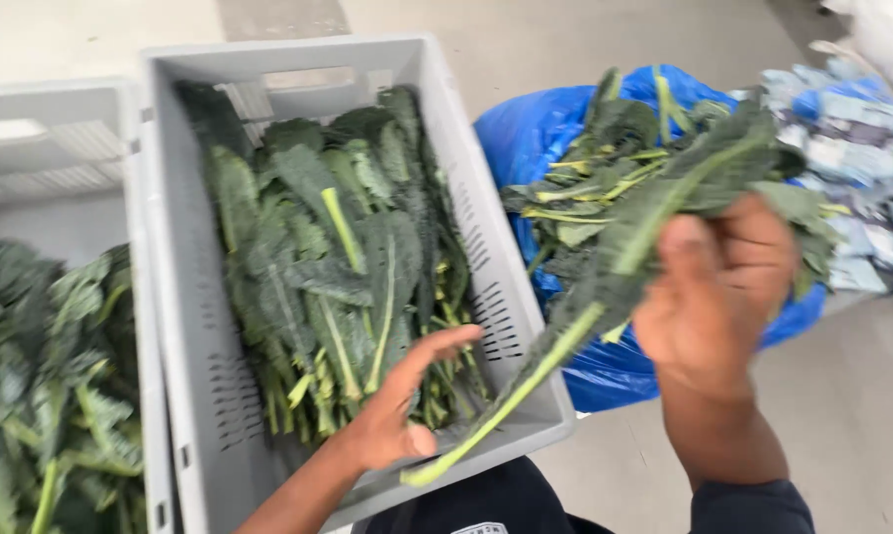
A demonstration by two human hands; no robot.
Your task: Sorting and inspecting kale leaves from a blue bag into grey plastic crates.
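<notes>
Right hand: gripped one dark kale leaf right of the grey crate.
Left hand: open, empty, over crate's kale.
Tip: better held by stem.

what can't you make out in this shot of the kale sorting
Head view only:
- Right hand and its kale leaf: motion-blurred, so the grip is unclear.
- Left hand: its fingertips are lost among the leaves in the grey crate.
- Left crate: cut by the frame edge.
- Blue bag: contents under the scraps are hidden.
- Packets: too blurred to identify.
</notes>
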